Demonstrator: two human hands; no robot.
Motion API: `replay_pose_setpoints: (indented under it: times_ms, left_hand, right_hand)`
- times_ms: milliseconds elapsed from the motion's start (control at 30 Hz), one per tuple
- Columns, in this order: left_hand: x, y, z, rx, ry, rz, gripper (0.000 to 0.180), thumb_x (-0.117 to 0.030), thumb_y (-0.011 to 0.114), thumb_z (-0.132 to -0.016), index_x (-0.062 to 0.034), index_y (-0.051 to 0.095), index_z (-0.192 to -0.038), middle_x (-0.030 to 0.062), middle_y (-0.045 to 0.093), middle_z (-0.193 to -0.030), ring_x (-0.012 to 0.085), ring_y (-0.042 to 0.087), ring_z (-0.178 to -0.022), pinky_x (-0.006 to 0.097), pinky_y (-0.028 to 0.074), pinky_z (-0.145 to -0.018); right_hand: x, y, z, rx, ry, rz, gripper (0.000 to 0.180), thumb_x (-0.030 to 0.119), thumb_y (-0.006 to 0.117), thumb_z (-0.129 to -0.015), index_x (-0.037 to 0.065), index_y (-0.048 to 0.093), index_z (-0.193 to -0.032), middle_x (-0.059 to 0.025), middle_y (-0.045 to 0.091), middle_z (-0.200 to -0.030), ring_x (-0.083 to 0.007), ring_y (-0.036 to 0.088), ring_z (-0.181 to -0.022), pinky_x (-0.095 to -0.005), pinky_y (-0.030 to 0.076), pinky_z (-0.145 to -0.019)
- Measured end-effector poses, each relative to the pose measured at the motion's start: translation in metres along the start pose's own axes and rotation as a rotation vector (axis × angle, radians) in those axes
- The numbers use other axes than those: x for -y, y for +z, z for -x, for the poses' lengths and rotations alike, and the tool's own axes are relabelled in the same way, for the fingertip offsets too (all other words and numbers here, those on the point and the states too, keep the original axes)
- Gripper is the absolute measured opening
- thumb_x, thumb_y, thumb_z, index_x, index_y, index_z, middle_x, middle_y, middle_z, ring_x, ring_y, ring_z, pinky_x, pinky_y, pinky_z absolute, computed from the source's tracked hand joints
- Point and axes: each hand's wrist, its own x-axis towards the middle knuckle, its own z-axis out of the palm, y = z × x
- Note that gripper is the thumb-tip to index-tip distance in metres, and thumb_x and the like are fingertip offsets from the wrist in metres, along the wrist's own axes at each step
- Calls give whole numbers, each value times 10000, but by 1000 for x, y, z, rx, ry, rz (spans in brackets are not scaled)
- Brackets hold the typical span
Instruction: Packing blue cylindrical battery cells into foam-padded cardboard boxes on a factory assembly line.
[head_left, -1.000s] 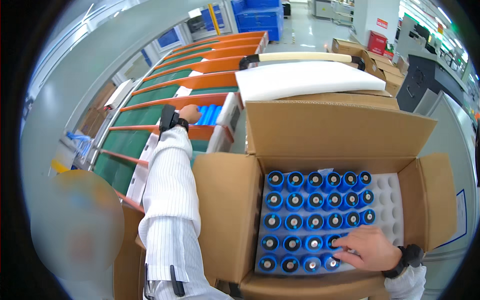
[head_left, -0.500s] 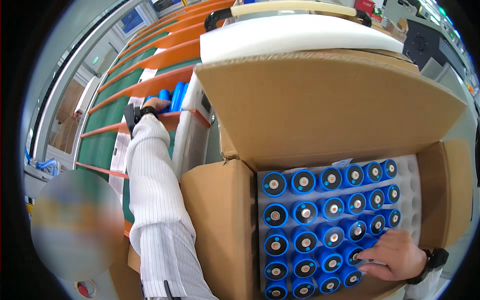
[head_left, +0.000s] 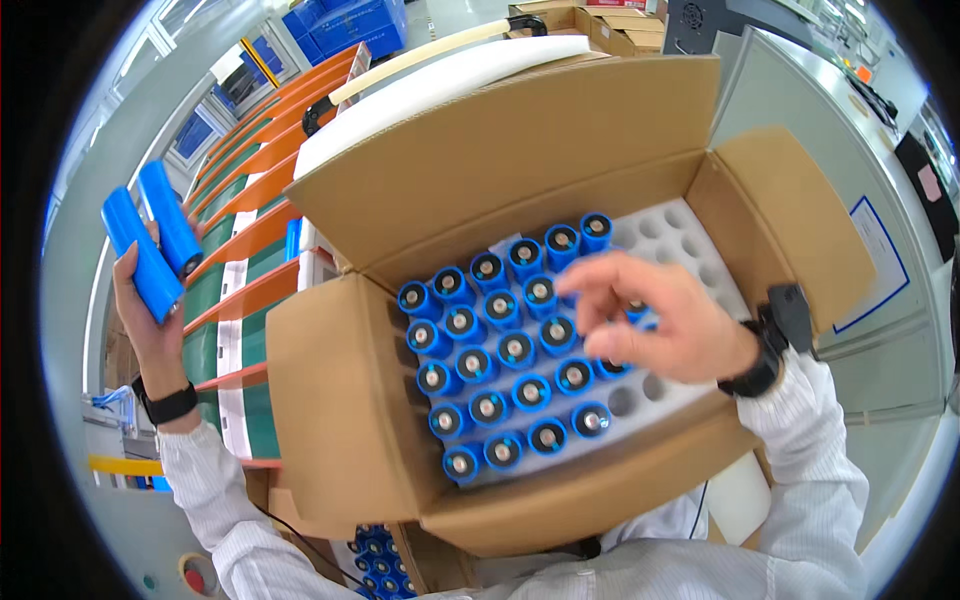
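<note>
My left hand (head_left: 150, 335) is raised at the left, its fingers closed round two blue cylindrical battery cells, one nearer (head_left: 140, 255) and one behind it (head_left: 170, 220). An uncovered cardboard box (head_left: 590, 490) sits in front of me. In its white foam tray (head_left: 625, 432), rows of upright blue cells (head_left: 473, 363) with black tops fill the left and middle, and bare round holes show at the right. Over those rows hovers my right hand (head_left: 655, 320), slightly blurred, thumb and fingers apart, with nothing seen in it. It hides some cells beneath.
Left of the box runs a green conveyor with orange dividers (head_left: 235, 380) and more blue cells (head_left: 293, 240) beside it. Behind the raised flap lie a white foam slab (head_left: 400, 100) and a pale bar handle (head_left: 430, 55). Below, another box holds cells (head_left: 378, 560). A cabinet (head_left: 800, 130) stands right.
My left hand has come up from the conveyor with two cells. My right hand has lifted off the near-right cells and moved over the tray. The view has shifted.
</note>
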Motion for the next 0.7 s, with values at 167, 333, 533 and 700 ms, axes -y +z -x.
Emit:
replay_pose_setpoints:
  times_ms: [167,333,533,700]
  left_hand:
    - [12,144,88,505,-69,-158,531,-336,591,-868,32,519,-1243,214,577,-1272,293,602,-1128,397,473,-985]
    - [71,277,150,564,-465,1,523,-275,640,-886,41,504,-1280,100,640,-1027,170,631,-927,323,537,-790]
    - [99,303,189,585,-498,19,377,-256,645,-899,10,535,-1143,93,627,-957,168,643,-818,312,532,-753]
    - [59,284,189,1057,-552,-675,377,-227,647,-904,11,525,-1171,97,637,-963,159,637,-835,296,513,-752]
  right_hand:
    - [5,-16,10,120,14,-396,735,513,498,-983,38,260,-1491,-136,571,-1228,-193,579,-1104,-346,487,-907]
    - [10,-17,29,98,0,-823,615,501,307,-1051,80,259,-1497,-140,553,-1276,-244,581,-1152,-380,500,-942]
    - [7,-61,92,-189,281,-801,375,341,611,-975,67,545,-1222,-13,564,-884,-86,561,-735,-242,446,-583]
    - [34,-122,148,-41,376,192,542,255,723,-848,40,552,-1315,-29,627,-883,-100,598,-709,-258,481,-615]
